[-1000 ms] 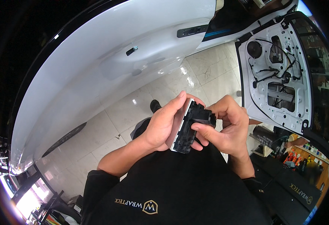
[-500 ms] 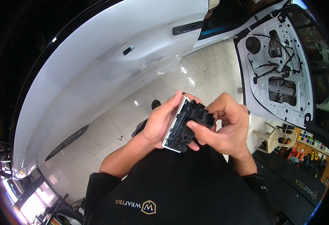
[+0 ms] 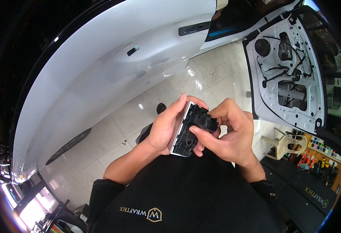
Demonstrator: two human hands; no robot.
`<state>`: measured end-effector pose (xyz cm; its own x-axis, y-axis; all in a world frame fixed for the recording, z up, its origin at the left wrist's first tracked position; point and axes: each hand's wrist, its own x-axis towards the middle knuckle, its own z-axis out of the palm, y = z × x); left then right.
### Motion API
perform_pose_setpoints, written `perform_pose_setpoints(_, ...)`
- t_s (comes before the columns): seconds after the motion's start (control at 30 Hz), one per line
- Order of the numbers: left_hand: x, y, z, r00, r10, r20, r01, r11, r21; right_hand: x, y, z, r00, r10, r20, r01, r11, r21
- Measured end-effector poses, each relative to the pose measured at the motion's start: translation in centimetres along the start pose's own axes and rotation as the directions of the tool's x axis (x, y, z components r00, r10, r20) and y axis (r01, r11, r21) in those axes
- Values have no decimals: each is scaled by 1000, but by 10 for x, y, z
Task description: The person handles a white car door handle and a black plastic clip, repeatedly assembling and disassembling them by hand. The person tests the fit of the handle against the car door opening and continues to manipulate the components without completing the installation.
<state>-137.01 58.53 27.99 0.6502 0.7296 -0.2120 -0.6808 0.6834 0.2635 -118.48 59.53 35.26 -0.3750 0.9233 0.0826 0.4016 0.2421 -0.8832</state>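
In front of my torso, both hands hold a black plastic car part (image 3: 187, 140) with a flat white-edged plate along one side. My left hand (image 3: 166, 126) is wrapped round the plate side, its thumb along the top edge and fingers passing behind the part. From the other side my right hand (image 3: 232, 134) pinches the black housing. Its thumb presses on the housing's face, while the index finger rests on the protruding block. The fingertips behind the part are partly hidden.
A silver car body panel (image 3: 96, 73) with a small slot fills the upper left. At the right an opened car door (image 3: 269, 91) shows bare metal and wiring. A beige plastic chair (image 3: 293, 145) stands by a bench with hand tools (image 3: 314, 161). Pale tiles (image 3: 116, 124) cover the floor.
The part has turned slightly in my hands, so more of its plate side shows. My right hand has shifted a little to the left, still gripping the housing.
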Motion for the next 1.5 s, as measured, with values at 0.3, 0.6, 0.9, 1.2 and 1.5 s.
perform_pose_setpoints(0.3,0,4,3,1000,-8,27,6,999,51,4,-5,-4,998,-62,17,62,997,-47)
perform_pose_setpoints(0.6,17,1,-12,984,34,172,-31,999,-21,18,-2,-7,999,-34,9,35,988,-154)
perform_pose_setpoints(0.9,33,-10,-29,921,36,388,178,846,-502,30,3,-58,989,94,-110,-70,976,208)
perform_pose_setpoints(1.2,32,-8,-27,913,-25,407,252,819,-515,23,7,-55,989,141,-56,-125,967,220)
perform_pose_setpoints(1.5,28,-12,-20,947,-2,321,123,926,-357,32,1,-44,965,-220,145,236,966,-105)
